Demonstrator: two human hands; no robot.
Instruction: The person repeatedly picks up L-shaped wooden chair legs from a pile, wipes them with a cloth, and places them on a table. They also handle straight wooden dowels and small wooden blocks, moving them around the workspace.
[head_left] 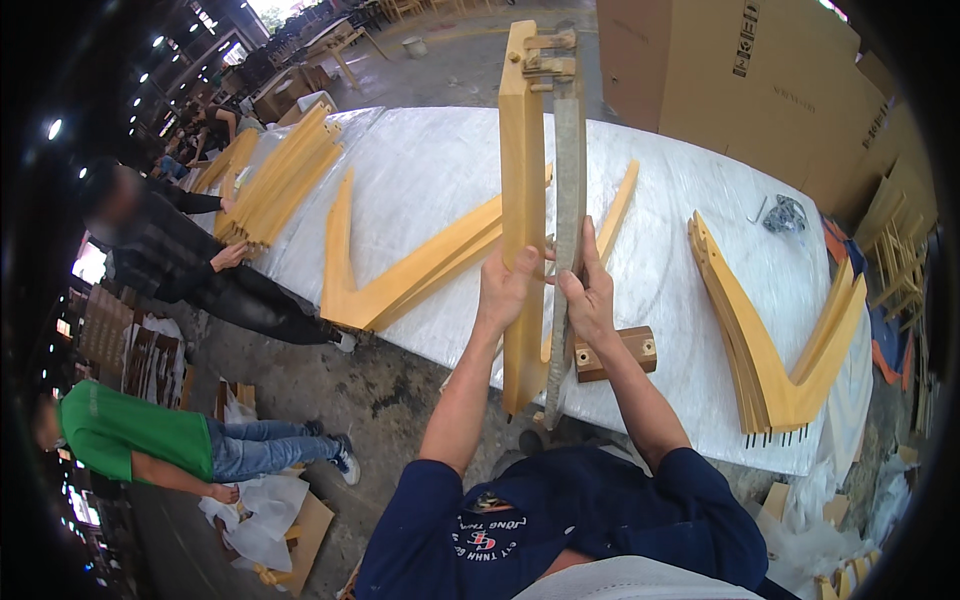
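Note:
My left hand [507,287] is closed round a yellow wooden furniture part [521,180], held upright above the table, with the thumb pressed on its face. Close along its right side stands a long, worn grey strip [567,190]. My right hand [588,300] grips this strip, fingers up its right edge. Small wooden blocks [550,62] sit at the strip's top, next to the wooden part's upper end. Whether they touch it, I cannot tell. Under my right forearm lies a brown wooden block [640,342] with round holes.
V-shaped wooden parts [345,300] lie left on the film-covered table [430,150]; a stack of similar parts [765,375] with dark pins lies right. A bag [784,214] is beyond. A co-worker [165,235] handles wooden pieces [290,185]; another person [150,435] stands nearer. Large cartons [760,90] stand behind.

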